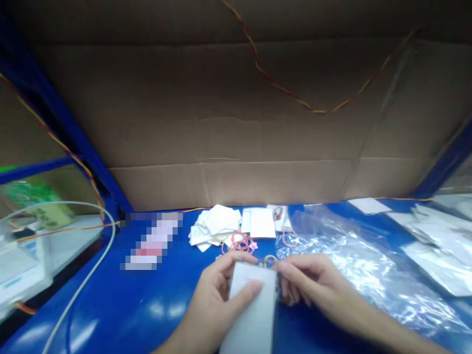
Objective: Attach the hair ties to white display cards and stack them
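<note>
My left hand (217, 300) is closed around a white card (250, 309), its thumb lying flat across the face. The card looks stiff and tilts up toward me, its lower end running out of the frame. At its top right corner, my right hand (309, 280) pinches a small yellowish loop of cord (271, 257). The right hand's other fingers curl beneath, beside the card's edge. Just beyond the hands lie pink and orange cord bracelets (241, 242), one with a star charm (252, 245). Blur hides finer detail at the fingertips.
Loose white cards (221, 221) and a white card stack (262, 222) lie at the back of the blue table (162, 300). Clear plastic bags (354, 260) spread rightward toward white packets (442, 236). A white cable (88, 275) curves on the left; cardboard (236, 123) walls the back.
</note>
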A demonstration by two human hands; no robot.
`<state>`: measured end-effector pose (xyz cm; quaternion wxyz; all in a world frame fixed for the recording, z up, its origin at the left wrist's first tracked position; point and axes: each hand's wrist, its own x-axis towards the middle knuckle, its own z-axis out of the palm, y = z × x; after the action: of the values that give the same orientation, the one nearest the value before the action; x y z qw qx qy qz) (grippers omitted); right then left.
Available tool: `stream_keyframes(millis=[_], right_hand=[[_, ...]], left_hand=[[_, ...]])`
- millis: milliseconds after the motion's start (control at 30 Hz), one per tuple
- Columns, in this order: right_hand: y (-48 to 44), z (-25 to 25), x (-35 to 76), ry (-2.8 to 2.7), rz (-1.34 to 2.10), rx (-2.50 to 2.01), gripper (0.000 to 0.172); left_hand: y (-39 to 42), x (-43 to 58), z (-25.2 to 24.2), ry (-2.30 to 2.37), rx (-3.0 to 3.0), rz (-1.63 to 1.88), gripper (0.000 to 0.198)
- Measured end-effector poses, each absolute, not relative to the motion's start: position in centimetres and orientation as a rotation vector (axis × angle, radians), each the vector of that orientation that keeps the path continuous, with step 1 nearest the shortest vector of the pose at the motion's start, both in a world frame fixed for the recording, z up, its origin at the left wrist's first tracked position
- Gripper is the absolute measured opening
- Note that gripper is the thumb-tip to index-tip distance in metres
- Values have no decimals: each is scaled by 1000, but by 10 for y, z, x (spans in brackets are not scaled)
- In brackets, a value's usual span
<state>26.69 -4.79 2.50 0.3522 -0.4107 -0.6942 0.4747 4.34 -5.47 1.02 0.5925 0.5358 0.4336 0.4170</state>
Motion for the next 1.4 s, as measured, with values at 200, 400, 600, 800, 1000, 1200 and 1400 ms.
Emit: stream_keyframes(millis=[200, 400, 600, 800, 1000, 1200, 1400], right_hand=[[-41, 19, 276, -2269, 508, -1112, 18], [-43, 13, 276, -2458, 479, -1196, 42], [-38, 9, 277, -2459, 471, -1103, 21], [-35, 3, 278, -2327, 470, -1021, 21], [-35, 13, 277, -2011, 529, -1138, 26], [-33, 13, 273, -1632, 1005, -1223, 35], [-33, 9, 267, -1465, 1318, -1094, 38]], left_hand=[[-47, 42, 9, 1030, 1165, 1062, 40], [-45, 41, 7, 1105, 1210, 1082, 37], [-44, 41, 5, 1091, 1227, 1092, 33], [-43, 40, 4, 1085, 1258, 1127, 33], [-42, 39, 4, 1086, 1249, 1076, 34], [-43, 39, 3, 1066, 1263, 1086, 34], [-48, 43, 7, 1003, 1367, 1009, 27]])
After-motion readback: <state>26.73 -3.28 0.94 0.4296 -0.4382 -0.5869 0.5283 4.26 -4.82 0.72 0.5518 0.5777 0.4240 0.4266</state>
